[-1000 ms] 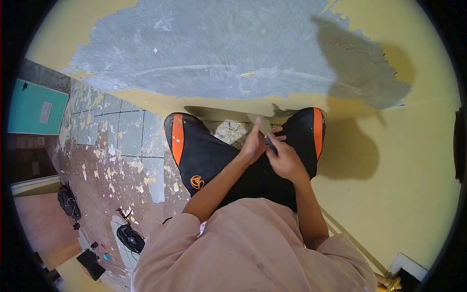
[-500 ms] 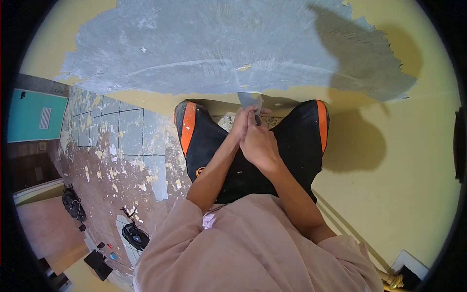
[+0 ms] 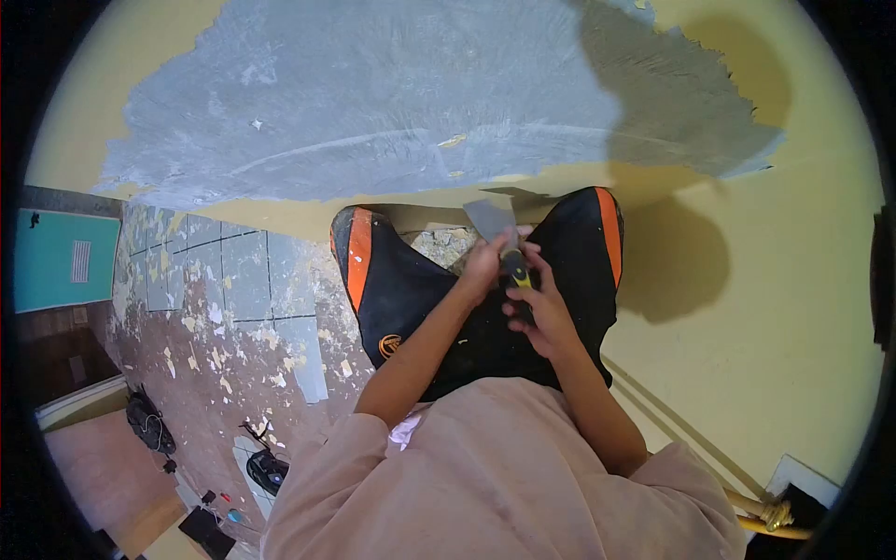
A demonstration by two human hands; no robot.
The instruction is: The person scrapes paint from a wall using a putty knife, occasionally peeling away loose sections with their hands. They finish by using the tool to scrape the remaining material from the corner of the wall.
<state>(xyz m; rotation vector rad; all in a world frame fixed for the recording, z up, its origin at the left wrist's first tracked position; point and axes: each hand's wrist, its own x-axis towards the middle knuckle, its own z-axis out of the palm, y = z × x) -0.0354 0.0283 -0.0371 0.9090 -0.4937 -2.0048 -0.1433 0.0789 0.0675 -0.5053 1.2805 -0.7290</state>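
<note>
A putty knife [image 3: 491, 220] with a broad metal blade and a black-and-yellow handle is tilted in front of my knees, its blade toward the wall. My left hand [image 3: 482, 265] is closed around it where the blade meets the handle; some of those fingers are hidden. Beside the handle's end, my right hand [image 3: 549, 317] has its fingers curved and spread apart, loosely around the handle without a firm grip. Ahead is the wall's bare grey patch [image 3: 373, 103], with ragged paint edges and a small yellow fleck [image 3: 453, 141] left on it.
Yellow painted wall [image 3: 793, 308] continues along my right. Paint flakes litter the tiled floor [image 3: 247, 271] on my left, where a black bag [image 3: 147, 420] and coiled cable [image 3: 267, 469] lie. A teal panel [image 3: 67, 257] stands far left. A yellowish rod [image 3: 751, 509] is at lower right.
The putty knife has dropped back from the wall toward my lap and turned, blade leaning left. My hands were clasped together on it; now the right has loosened and moved apart, exposing the handle.
</note>
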